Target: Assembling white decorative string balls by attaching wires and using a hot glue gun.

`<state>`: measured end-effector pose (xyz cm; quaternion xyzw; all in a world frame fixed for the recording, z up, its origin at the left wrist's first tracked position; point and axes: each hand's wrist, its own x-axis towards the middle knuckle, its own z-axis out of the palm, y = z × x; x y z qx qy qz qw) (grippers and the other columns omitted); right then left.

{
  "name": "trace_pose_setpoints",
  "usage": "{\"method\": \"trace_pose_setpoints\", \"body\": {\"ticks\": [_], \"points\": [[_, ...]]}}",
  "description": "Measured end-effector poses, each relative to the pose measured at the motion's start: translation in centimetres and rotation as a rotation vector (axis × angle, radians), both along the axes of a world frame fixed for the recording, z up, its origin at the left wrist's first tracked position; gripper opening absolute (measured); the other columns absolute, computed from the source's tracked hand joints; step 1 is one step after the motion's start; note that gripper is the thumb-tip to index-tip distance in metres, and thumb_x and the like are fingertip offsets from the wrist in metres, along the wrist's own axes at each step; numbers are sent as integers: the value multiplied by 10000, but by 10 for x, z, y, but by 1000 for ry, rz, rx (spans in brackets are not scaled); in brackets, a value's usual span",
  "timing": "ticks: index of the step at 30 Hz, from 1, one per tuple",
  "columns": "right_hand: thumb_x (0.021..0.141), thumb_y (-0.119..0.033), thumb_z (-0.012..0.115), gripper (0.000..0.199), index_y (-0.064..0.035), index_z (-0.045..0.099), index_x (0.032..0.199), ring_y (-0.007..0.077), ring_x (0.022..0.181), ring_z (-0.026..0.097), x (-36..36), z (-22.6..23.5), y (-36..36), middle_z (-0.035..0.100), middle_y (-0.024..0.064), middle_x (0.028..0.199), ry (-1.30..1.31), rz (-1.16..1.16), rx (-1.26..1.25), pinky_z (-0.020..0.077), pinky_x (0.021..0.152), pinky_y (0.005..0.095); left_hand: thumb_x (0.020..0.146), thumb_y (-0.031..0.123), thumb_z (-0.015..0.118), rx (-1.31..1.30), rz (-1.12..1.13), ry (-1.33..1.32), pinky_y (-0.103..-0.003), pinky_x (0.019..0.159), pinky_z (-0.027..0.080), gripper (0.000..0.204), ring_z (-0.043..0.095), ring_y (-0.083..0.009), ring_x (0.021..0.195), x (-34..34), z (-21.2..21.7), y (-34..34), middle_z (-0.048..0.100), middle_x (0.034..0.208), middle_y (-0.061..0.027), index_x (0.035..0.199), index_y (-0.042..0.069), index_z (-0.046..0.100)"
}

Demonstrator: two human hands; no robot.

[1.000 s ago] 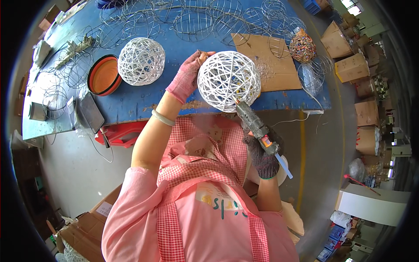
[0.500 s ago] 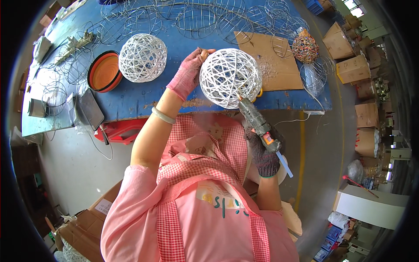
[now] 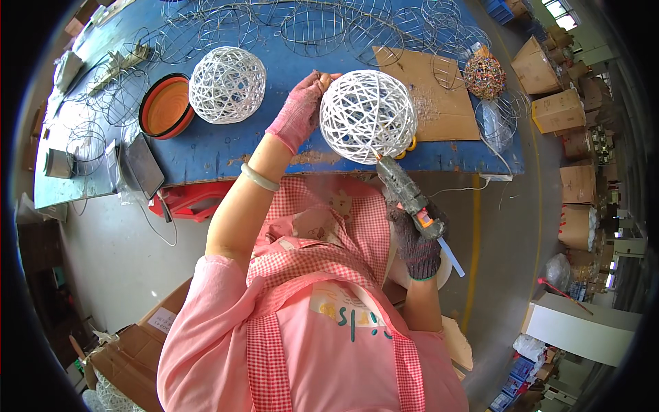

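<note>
My left hand (image 3: 302, 110), in a pink glove with bare fingertips, is closed on the left edge of a white woven openwork ball (image 3: 367, 113). Some of its fingers are hidden behind the ball. In a dark knitted glove, my right hand (image 3: 415, 244) grips a dark, worn hot glue gun (image 3: 405, 189). The gun's nozzle is at the lower edge of the ball, and a pale glue stick (image 3: 451, 257) sticks out of its back end. A second white woven ball (image 3: 226, 84) rests on the blue table, left of my left hand.
An orange dish with a black rim (image 3: 143, 113) sits beside the second ball. Bare wire frames (image 3: 309, 31) lie along the table's far side. Right of my work are a cardboard sheet (image 3: 446, 123) and a multicoloured ball (image 3: 484, 75). Cardboard boxes (image 3: 559, 110) line the right.
The held ball and glue gun nozzle sit slightly farther right in view, the ball a little higher. Both hands keep their holds, and the nozzle stays at the ball's lower edge.
</note>
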<state>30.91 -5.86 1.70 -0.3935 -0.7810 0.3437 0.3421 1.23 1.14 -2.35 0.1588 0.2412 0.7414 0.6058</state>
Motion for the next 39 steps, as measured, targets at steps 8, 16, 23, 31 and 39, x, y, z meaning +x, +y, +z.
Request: {"method": "trace_pose_setpoints", "body": {"ticks": [8,16,23,31,39], "points": [[817,-45,723,205,19,665,1003,171,794,680,1,-1,0,707,94,888,-1,-28,42,538,711,283,1006,200,492,12,-14,59,-285,824,544,171,599,-131,949,1,6,-4,586,1166,-87,949,41,521],[760,-184,800,342,-6,666,1019,230,815,696,-7,6,-2,711,127,933,64,-63,-67,538,731,310,1007,193,489,52,2,63,-284,821,548,175,602,-135,934,1,3,-5,592,1163,-98,940,34,518],[831,-74,708,144,0,666,947,183,746,673,-9,16,-3,697,96,826,-56,-71,91,516,658,300,1018,173,458,-6,23,51,-291,768,573,189,620,-142,864,1,2,-1,623,1112,-107,951,15,537],[830,-48,703,136,4,671,952,186,745,674,-11,13,-4,701,97,830,-65,-35,99,520,659,299,1019,242,471,-136,23,241,-284,746,527,189,597,-103,913,0,0,1,634,1124,-29,1051,81,563],[840,-45,696,178,35,667,996,164,768,676,-10,-5,0,707,100,860,14,-32,-26,535,686,287,1019,245,468,-104,26,240,-285,766,509,163,580,-91,939,5,7,-2,623,1167,-10,990,109,554]]}}
